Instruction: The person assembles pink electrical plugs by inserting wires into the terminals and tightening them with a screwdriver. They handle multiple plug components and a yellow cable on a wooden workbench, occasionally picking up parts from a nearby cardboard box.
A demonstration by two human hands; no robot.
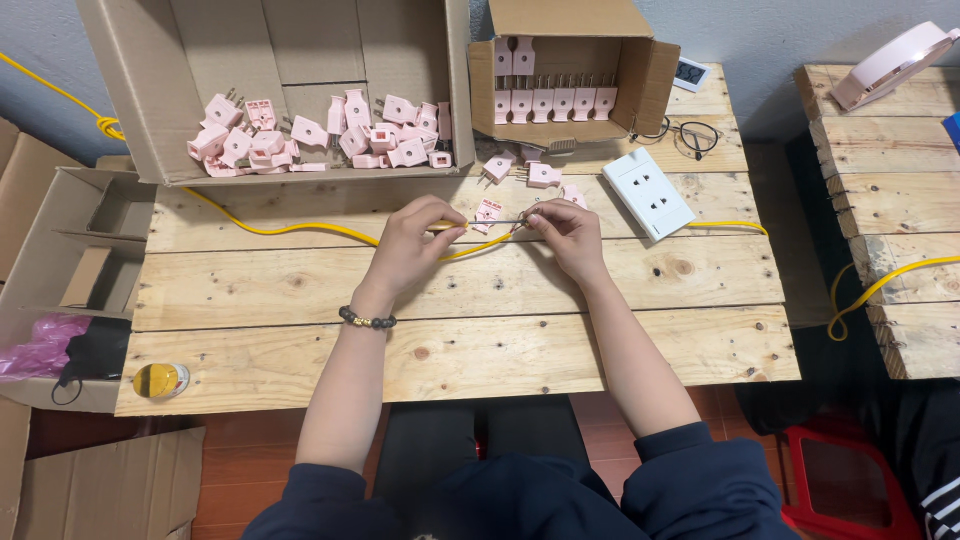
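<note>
My left hand (pixel 412 243) grips the handle of a screwdriver (pixel 487 223), whose thin metal shaft points right. My right hand (pixel 566 232) pinches a small pink plug part at the shaft's tip; the part is mostly hidden by my fingers. Both hands hover over the wooden pallet table (pixel 480 330), just above a yellow cable (pixel 300 229). Loose pink plugs (pixel 520 175) lie right behind my hands.
A big open cardboard box (pixel 300 60) at the back left holds several pink plugs (pixel 330 135). A smaller box (pixel 570 75) holds plugs in rows. A white socket strip (pixel 648 193) lies at the right, glasses (pixel 695 133) behind it. A tape roll (pixel 160 380) sits front left.
</note>
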